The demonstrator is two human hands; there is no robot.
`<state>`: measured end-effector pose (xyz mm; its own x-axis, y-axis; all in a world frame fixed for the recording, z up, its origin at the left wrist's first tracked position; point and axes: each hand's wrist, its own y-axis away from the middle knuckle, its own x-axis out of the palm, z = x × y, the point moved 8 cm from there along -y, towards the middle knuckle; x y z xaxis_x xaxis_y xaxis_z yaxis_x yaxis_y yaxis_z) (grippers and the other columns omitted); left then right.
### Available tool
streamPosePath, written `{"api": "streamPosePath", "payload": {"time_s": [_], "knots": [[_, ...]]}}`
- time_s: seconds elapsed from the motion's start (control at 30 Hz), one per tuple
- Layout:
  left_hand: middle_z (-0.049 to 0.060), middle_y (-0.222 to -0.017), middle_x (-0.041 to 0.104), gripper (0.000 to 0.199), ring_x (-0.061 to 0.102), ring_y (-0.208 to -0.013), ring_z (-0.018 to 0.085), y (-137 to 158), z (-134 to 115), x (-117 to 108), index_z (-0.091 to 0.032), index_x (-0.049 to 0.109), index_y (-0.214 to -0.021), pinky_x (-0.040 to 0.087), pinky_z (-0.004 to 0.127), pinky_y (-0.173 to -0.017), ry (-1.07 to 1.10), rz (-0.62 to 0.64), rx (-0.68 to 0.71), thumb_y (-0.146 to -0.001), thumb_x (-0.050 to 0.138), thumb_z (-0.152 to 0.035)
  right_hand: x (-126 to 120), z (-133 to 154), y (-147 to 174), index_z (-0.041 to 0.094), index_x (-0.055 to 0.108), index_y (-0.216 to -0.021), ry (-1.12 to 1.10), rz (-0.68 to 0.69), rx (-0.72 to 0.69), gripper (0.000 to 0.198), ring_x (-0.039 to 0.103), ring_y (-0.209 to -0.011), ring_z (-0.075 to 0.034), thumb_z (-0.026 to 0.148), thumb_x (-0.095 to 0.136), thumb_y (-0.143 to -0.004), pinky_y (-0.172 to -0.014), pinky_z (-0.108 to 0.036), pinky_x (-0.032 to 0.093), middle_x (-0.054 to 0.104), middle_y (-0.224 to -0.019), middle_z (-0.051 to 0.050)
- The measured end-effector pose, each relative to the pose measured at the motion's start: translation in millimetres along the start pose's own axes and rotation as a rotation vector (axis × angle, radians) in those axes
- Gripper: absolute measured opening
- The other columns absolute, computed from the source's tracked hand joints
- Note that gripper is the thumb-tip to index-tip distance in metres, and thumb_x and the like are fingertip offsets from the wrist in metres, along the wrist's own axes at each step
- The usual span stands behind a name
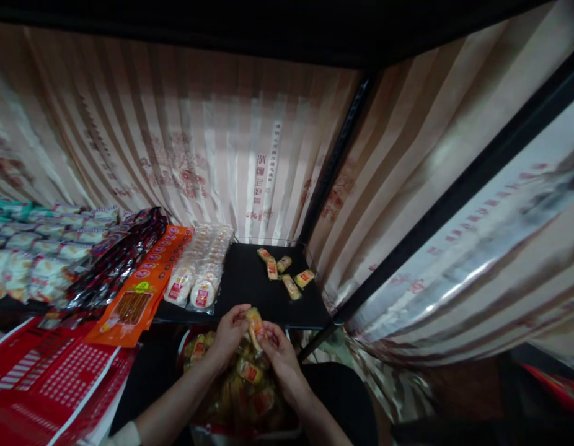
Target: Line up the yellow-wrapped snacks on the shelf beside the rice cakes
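Note:
My left hand (231, 334) and my right hand (278, 350) meet over my lap, fingers closed on a small wrapped snack packet (255, 324) with a yellow and red wrapper. Below them, a bag of similar packets (250, 371) rests on my lap, partly covered by my forearms. Beyond my hands, several loose snack packets (291, 287) lie scattered on the black shelf (243, 279).
Left of the loose packets stand rows of clear-wrapped round crackers (204, 294), an orange snack pack (133, 303), dark shiny packs (114, 260) and white packets (49, 275). A red plastic bag (49, 384) lies at lower left. A black frame post (338, 155) and pale curtains (212, 136) enclose the shelf.

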<state>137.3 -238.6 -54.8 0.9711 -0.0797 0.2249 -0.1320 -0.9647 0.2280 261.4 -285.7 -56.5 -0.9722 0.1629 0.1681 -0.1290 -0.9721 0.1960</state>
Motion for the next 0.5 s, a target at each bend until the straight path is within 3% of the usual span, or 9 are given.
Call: {"api": "streamPosePath", "payload": {"time_s": [0.13, 0.33, 0.5], "knots": [[0.005, -0.083, 0.067, 0.037, 0.061, -0.074, 0.016, -19, 1, 5, -0.011, 0.062, -0.099, 0.047, 0.026, -0.07, -0.134, 0.012, 0.034, -0.063, 0.059, -0.018, -1, -4, -15, 0.021, 0.062, -0.088, 0.016, 0.052, 0.01, 0.04, 0.063, -0.081, -0.02, 0.051, 0.069, -0.062, -0.077, -0.033, 0.048, 0.067, -0.085, -0.005], [0.004, -0.085, 0.067, 0.035, 0.062, -0.077, 0.015, -40, -5, 12, -0.013, 0.06, -0.098, 0.047, 0.025, -0.074, -0.267, 0.023, 0.032, -0.064, 0.053, -0.01, -5, -8, -41, 0.022, 0.055, -0.104, 0.006, 0.058, 0.101, 0.062, 0.063, -0.069, -0.02, 0.048, 0.076, -0.052, -0.068, -0.032, 0.047, 0.066, -0.072, -0.001], [0.002, -0.078, 0.064, 0.035, 0.061, -0.072, 0.013, -60, -15, 11, -0.014, 0.055, -0.098, 0.047, 0.024, -0.07, -0.339, -0.012, 0.046, -0.064, 0.049, -0.005, 7, 14, -61, 0.019, 0.062, -0.079, 0.113, 0.155, 0.033, 0.036, 0.061, -0.069, -0.019, 0.046, 0.071, -0.058, -0.069, -0.031, 0.045, 0.065, -0.071, -0.002]]}}
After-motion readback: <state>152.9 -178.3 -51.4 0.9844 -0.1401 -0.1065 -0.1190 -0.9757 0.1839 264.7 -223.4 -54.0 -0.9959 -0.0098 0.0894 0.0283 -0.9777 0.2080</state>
